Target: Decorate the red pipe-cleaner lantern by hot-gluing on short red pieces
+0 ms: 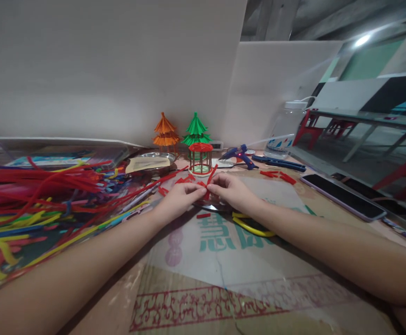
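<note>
Two bare forearms stretch in over a printed sheet [252, 265], and at their far end both hands work above a shiny metal tray [212, 208]. The right hand [236, 190] pinches a slim red strip [213, 175] between thumb and forefinger; the left hand [184, 197] brings its closed fingertips to the strip's lower part, though whether it grips there too I cannot tell. The strip sits over the tray, just short of a round, red-topped model [200, 148].

That closeness looks like the main risk: a knuckle pushed forward could topple the model, whose posts are thin. So narrow a strip could also bend or slip if the pinch is uneven. Beyond the right hand lies a blue glue gun [237, 154] with a red light showing (hot or not, I can't say from here), and a careless reach might brush its nozzle.

Counting up: two hands, one held strip, one tray, one glue gun, one clear bottle [280, 132]. Three models stand at the back, counting an orange tiered one [164, 132] and a green tiered one [196, 130]. One loose red piece [203, 216] lies in front of the tray; the heap of coloured strips [49, 181] on the left is too tangled to count.
</note>
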Motion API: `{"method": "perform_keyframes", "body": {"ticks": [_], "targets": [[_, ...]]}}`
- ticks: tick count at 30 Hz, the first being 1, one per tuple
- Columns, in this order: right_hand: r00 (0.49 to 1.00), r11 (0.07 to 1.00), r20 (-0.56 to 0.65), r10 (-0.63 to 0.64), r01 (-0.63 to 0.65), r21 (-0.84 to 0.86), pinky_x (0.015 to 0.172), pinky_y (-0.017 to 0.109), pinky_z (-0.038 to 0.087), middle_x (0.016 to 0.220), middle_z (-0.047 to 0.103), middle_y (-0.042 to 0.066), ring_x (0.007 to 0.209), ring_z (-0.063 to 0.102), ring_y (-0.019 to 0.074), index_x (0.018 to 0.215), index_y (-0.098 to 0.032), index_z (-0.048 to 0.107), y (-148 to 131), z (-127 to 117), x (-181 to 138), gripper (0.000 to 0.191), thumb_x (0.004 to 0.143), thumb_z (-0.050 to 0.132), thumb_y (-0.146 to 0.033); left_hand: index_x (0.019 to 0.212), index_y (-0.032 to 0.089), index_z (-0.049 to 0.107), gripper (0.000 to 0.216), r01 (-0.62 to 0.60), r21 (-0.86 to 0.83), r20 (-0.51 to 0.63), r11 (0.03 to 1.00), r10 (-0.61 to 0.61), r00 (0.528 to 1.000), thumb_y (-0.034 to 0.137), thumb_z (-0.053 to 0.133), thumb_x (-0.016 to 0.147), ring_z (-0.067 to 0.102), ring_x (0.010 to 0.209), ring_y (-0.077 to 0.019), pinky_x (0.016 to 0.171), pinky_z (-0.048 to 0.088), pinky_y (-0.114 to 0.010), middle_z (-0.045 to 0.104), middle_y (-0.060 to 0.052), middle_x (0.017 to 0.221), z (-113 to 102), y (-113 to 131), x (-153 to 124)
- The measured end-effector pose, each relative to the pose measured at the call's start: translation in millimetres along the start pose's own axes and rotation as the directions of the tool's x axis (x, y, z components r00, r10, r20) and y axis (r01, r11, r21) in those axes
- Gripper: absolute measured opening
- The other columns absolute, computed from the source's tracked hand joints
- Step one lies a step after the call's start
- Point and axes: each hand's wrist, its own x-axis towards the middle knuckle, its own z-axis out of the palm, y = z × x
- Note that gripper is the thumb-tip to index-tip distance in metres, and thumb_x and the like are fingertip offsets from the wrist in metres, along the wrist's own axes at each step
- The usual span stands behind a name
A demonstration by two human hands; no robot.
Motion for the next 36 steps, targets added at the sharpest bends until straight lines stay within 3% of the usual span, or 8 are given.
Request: {"method": "perform_keyframes", "body": {"ticks": [14,22,28,33,36], "targets": [[0.999,1.0,0.039,0.016,-0.017,0.013,0.048,0.024,0.037,0.056,0.06,-0.005,0.05,0.051,0.0115,0.075,-0.021,0.058,2.2,0.2,1.0,0.027,0.074,0.077,-0.041,0.092,0.015,0.078,0.041,0.004,-0.027,0.02,1.0,-0.003,1.0,0.054,0.067,0.085,0.07,0.078,-0.0197,0.068,0.053,-0.028,0.079,-0.007,0.086,0.8,-4.8,-0.5],[0.999,1.0,0.048,0.012,-0.013,0.013,0.048,0.024,0.036,0.056,0.059,-0.006,0.05,0.051,0.0118,0.077,-0.022,0.058,3.4,1.4,0.4,0.026,0.075,0.076,-0.041,0.088,0.017,0.077,0.028,0.036,-0.039,0.0,0.999,-0.036,0.999,0.044,0.074,0.081,0.073,0.079,-0.0195,0.074,0.056,-0.029,0.08,-0.005,0.087,3.4,0.0,-1.8],[0.996,0.999,0.079,0.033,-0.036,0.029,0.047,0.024,0.036,0.056,0.058,-0.005,0.05,0.05,0.0113,0.077,-0.021,0.061,0.5,1.1,-0.5,0.024,0.076,0.076,-0.041,0.087,0.016,0.077,0.032,0.012,-0.004,0.005,1.0,-0.012,1.0,0.047,0.071,0.081,0.073,0.08,-0.02,0.074,0.056,-0.029,0.08,-0.007,0.087,3.7,-1.6,-1.9],[0.994,0.997,0.082,0.078,-0.078,-0.004,0.05,0.024,0.042,0.065,0.066,-0.001,0.056,0.057,0.0129,0.08,-0.019,0.064,-5.3,2.0,-4.4,0.027,0.073,0.08,-0.04,0.089,0.017,0.078,0.025,-0.004,0.088,0.016,0.996,0.003,1.0,0.039,0.067,0.083,0.073,0.079,-0.0193,0.073,0.054,-0.027,0.08,-0.004,0.087,5.7,-1.1,-4.7],[0.997,0.998,0.066,0.048,-0.051,0.044,0.046,0.023,0.037,0.059,0.06,-0.005,0.05,0.052,0.0105,0.08,-0.02,0.06,-5.9,1.0,-4.4,0.031,0.077,0.078,-0.046,0.085,0.017,0.077,0.023,-0.004,0.103,0.027,0.995,0.001,1.0,0.038,0.067,0.084,0.072,0.077,-0.0181,0.071,0.053,-0.027,0.079,-0.003,0.085,6.8,1.2,-5.8]]}}
